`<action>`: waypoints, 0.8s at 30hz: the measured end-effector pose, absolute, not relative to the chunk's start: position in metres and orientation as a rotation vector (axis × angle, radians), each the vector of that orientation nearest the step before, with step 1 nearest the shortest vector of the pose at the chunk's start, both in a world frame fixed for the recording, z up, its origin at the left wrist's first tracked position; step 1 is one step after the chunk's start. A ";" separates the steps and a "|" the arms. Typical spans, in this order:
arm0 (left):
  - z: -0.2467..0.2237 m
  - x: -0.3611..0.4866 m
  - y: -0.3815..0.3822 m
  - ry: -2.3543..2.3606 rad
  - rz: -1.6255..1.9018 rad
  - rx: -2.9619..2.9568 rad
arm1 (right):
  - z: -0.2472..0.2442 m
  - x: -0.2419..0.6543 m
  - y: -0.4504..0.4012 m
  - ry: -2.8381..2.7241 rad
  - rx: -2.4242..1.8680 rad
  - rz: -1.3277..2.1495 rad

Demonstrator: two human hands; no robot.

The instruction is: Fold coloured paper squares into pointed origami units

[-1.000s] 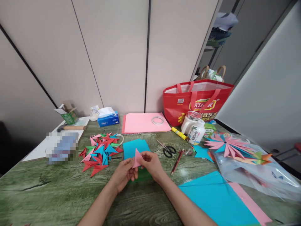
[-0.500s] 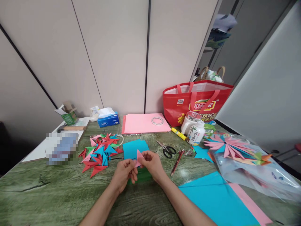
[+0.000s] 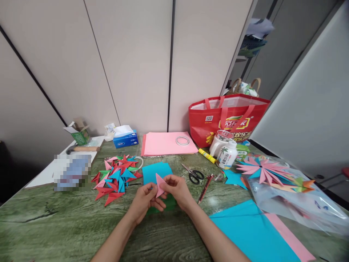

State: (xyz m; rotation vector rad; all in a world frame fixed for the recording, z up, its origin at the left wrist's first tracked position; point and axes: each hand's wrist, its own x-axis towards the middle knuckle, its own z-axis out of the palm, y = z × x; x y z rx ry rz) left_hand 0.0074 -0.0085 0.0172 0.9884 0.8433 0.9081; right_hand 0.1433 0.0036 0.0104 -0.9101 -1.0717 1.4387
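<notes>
A small folded pink paper piece (image 3: 159, 185) stands between my hands, its point upward. My left hand (image 3: 144, 201) pinches its left side between thumb and forefinger, the lower fingers spread below. My right hand (image 3: 176, 190) grips its right side with the thumb in front. Behind the hands lies a blue paper square (image 3: 156, 171), and something green shows beneath them. Left of the hands is a pile of folded red, blue, pink and green paper pieces (image 3: 120, 176). Black-handled scissors (image 3: 194, 174) and a dark red pencil (image 3: 205, 188) lie to the right.
Pink sheets (image 3: 163, 143) bear a ring at the back. A tissue box (image 3: 125, 139) stands behind the pile. On the right are a red bag (image 3: 204, 125), a white bottle (image 3: 227, 155), a yellow glue stick (image 3: 206, 155), a pink paper star (image 3: 261, 167) and large blue paper (image 3: 251, 233).
The pink piece has turned in my fingers and shows a broader face. My left hand's lower fingers have stretched out to the right.
</notes>
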 end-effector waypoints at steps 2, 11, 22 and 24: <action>0.017 0.006 -0.008 0.837 0.906 0.978 | 0.012 0.143 0.003 -1.064 -0.894 1.465; 0.018 0.011 -0.013 0.865 0.894 1.043 | 0.010 0.142 0.003 -1.010 -0.934 1.474; 0.018 0.011 -0.011 1.027 1.124 1.252 | 0.013 0.141 0.000 -1.203 -0.782 1.415; 0.019 0.012 -0.013 1.021 1.103 1.262 | 0.012 0.140 0.000 -1.211 -0.843 1.356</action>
